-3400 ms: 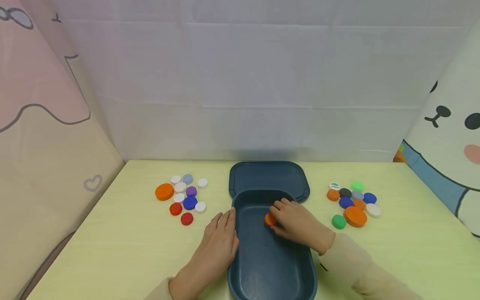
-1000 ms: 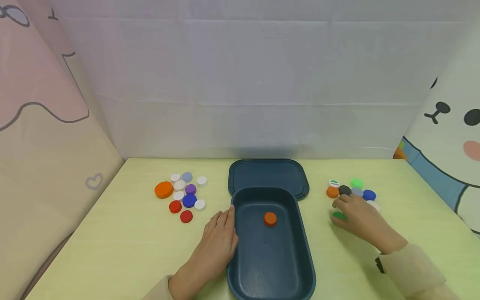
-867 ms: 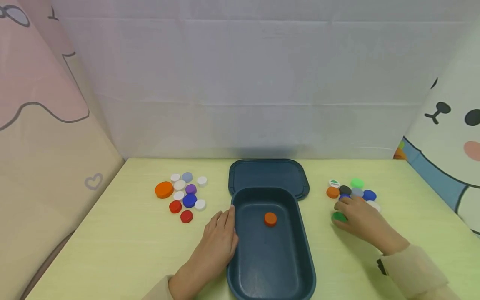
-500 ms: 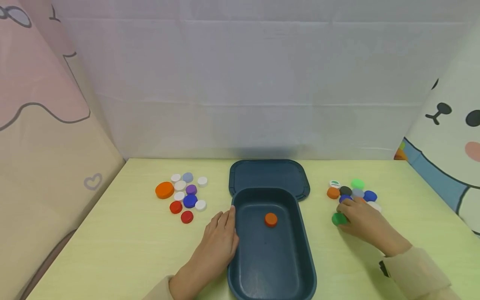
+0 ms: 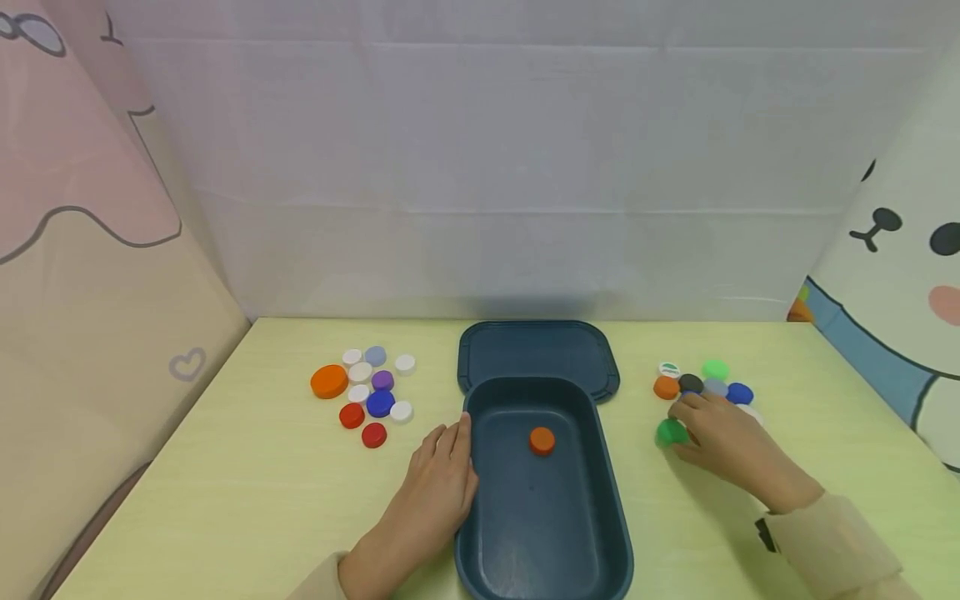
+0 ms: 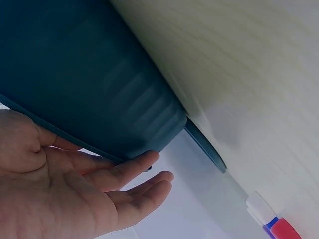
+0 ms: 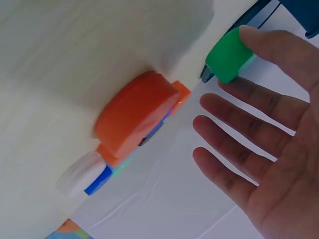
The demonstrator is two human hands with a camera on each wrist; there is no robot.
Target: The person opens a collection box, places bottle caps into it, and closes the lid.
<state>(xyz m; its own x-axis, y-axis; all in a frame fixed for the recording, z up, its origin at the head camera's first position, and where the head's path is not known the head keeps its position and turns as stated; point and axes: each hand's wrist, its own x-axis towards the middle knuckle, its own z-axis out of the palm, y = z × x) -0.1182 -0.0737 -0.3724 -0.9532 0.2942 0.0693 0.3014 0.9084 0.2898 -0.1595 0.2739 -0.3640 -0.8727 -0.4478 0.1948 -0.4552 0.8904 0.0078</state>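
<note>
In the head view, the right hand (image 5: 723, 442) hides the large orange cap (image 7: 135, 113).

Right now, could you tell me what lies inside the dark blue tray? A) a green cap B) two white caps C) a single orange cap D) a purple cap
C: only one orange cap lies on the floor of the dark blue tray; the green cap is outside it on the table, at the right hand.
</note>
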